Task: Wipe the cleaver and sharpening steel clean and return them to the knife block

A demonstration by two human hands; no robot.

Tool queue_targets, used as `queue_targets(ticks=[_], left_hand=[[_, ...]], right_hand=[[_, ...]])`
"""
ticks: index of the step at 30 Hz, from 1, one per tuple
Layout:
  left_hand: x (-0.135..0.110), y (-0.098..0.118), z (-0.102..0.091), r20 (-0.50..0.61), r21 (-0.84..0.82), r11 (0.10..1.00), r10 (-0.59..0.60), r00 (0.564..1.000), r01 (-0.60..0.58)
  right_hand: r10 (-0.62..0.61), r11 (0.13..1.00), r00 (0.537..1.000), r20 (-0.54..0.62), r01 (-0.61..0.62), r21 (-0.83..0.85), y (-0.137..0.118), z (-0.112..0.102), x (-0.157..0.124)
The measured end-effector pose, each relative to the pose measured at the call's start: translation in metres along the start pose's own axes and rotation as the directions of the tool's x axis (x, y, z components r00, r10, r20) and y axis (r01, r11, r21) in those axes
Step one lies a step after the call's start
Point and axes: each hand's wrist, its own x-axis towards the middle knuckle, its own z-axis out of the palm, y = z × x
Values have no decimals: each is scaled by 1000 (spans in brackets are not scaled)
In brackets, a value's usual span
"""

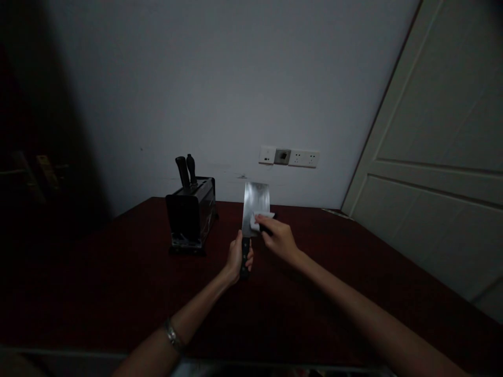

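My left hand [236,257] is wrapped round the black riveted handle of a cleaver [256,196], whose broad steel blade points up and away from me. Pinched in the fingers of my right hand [281,236] is a folded white cloth or tissue [255,222]; I cannot tell which. It is pressed to the lower right part of the blade. Left of the cleaver stands a black knife block [184,217] with two dark handles sticking up from its top.
All this is at a dark red table [314,293] set against a pale wall [220,78]. Sockets [303,158] are fixed low on that wall. A white panelled door [440,141] rises on the right. The left side is very dark, with a brass door handle [47,170].
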Motion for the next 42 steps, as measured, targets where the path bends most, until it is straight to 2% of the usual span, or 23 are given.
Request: queue_targets(ticks=[3,5,7,11,14,17,21,24,26,31,34,37,42], left_hand=[[5,1,-4,2,54,999,10,1000,-10],[5,1,-4,39,61,998,-13,999,10],[4,0,-2,84,39,998,-52,995,49],[-1,-1,2,147,-17,989,-141,979,145],[-1,-1,2,165,-66,977,-190,968,203],[-1,1,1,154,-109,971,-196,968,214],[1,3,0,78,-142,965,-214,974,223],[0,4,1,66,-154,956,-240,968,248],[-1,3,2,106,-169,954,-232,967,247],[-6,0,5,205,-185,944,-236,950,274],[-7,0,6,209,-196,943,-227,951,268],[-6,2,5,209,-212,942,-215,954,259],[-4,7,2,174,-237,942,-197,965,236]], right_hand=[[-23,999,998,50,21,42,-9,4,-29],[-28,999,998,55,26,34,-5,0,-26],[-17,1000,999,35,17,1,8,-8,-7],[96,988,994,-50,-101,-113,39,-23,45],[116,978,993,-29,-119,-171,46,-25,62],[92,984,996,-3,-92,-152,28,-14,44],[32,999,995,98,-30,-25,-8,7,-7],[4,1000,993,118,-7,26,-15,10,-21],[24,1000,995,92,-24,4,-4,4,-8],[124,980,992,-3,-123,-160,38,-19,58],[131,976,991,-8,-131,-175,47,-21,75],[107,987,994,-11,-107,-117,35,-11,61],[50,997,997,64,-53,48,-5,10,7]])
